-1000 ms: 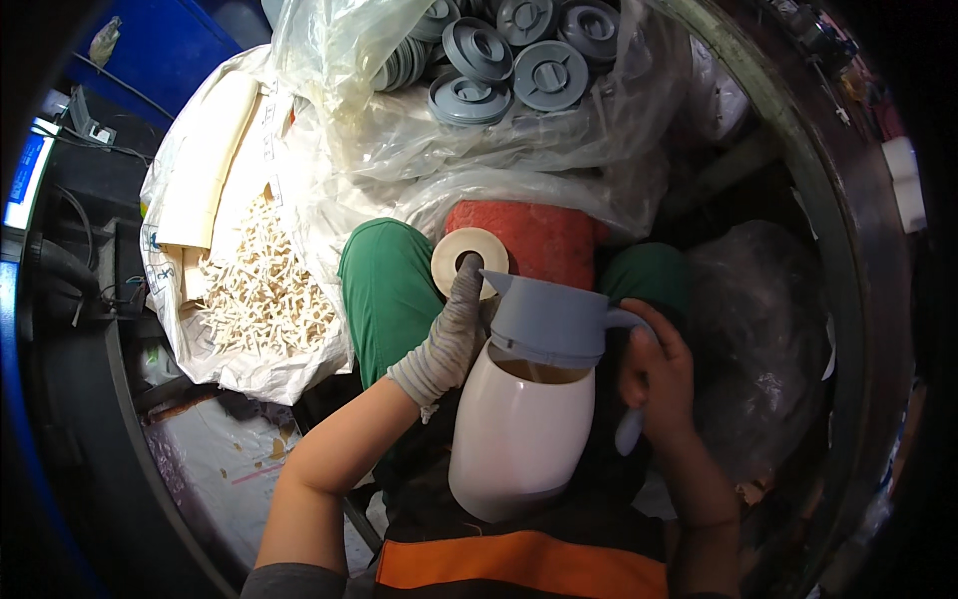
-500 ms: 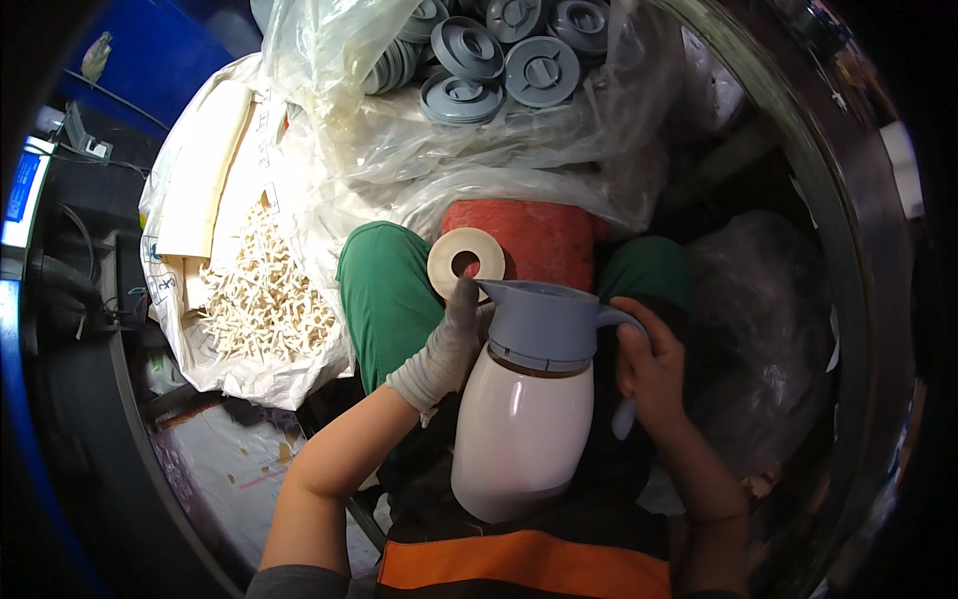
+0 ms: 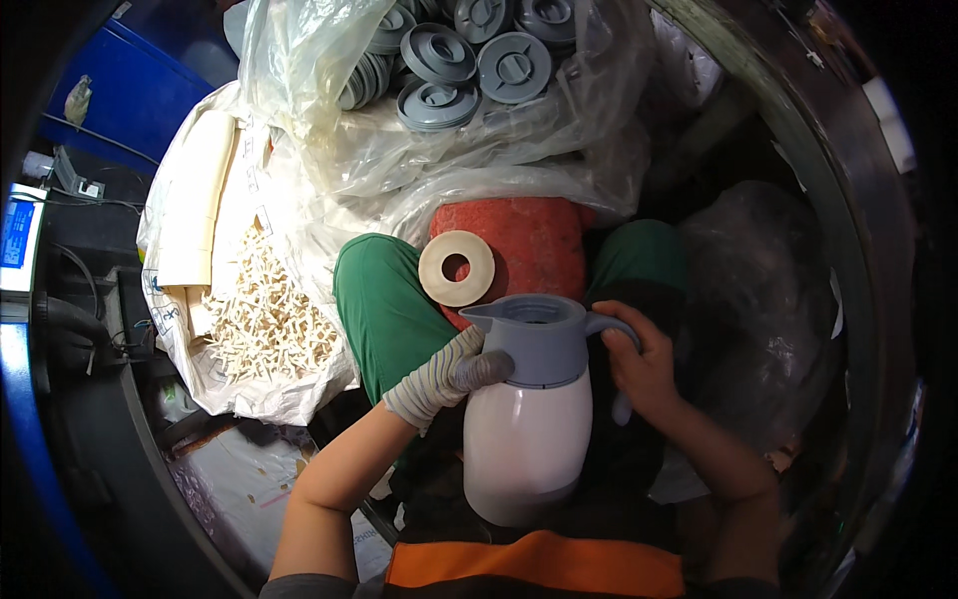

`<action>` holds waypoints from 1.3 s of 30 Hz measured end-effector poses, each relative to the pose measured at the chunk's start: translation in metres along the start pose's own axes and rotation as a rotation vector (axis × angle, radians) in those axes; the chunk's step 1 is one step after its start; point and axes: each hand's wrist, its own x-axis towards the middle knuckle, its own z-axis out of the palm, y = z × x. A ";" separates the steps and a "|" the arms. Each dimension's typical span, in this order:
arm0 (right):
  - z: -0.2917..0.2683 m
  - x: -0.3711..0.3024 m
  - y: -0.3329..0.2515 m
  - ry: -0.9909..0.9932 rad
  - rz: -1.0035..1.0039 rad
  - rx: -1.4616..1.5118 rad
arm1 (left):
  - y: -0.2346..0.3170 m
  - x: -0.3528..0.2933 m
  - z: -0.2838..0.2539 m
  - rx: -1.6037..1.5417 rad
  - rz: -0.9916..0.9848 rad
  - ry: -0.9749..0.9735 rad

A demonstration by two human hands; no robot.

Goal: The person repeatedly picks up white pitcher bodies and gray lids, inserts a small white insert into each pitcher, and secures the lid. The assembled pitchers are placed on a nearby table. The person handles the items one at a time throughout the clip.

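A thermal jug (image 3: 527,439) with a white body and a grey-blue collar, spout and handle stands nearly upright in my lap. My left hand (image 3: 439,377), in a striped grey-tipped glove, grips the collar below the spout; its thumb lies across the front and the other fingers are mostly hidden. My bare right hand (image 3: 641,361) is wrapped round the top of the handle. Into the collar's top I see a dark round opening. Just beyond the spout, a flat cream ring (image 3: 437,284) with a round hole lies against a red padded surface (image 3: 549,245) between my knees.
Grey round lids (image 3: 514,68) fill a clear plastic bag (image 3: 469,165) at the far side. To the left, a white sack (image 3: 284,394) holds many small cream pieces (image 3: 267,324). A dark curved rim (image 3: 848,230) runs down the right side, beside crumpled clear plastic (image 3: 753,290).
My left hand has slid down from the spout onto the collar's side, its thumb now across the front. The jug has turned more upright, and its top opening now shows. My view has shifted slightly.
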 end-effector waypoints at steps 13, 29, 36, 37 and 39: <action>-0.031 0.019 -0.041 -0.375 0.367 -0.092 | 0.038 0.009 -0.006 0.318 -0.189 -0.014; -0.066 0.005 -0.102 0.053 -0.021 0.047 | 0.051 0.049 -0.083 0.797 0.431 0.778; -0.013 0.061 -0.094 0.146 -0.686 -0.433 | 0.197 0.027 0.053 0.950 0.740 0.566; -0.006 0.068 -0.089 0.136 -0.737 -0.500 | 0.204 0.030 0.056 1.223 0.774 0.506; 0.003 0.075 -0.078 0.124 -0.697 -0.501 | 0.199 0.043 0.061 1.626 0.664 0.425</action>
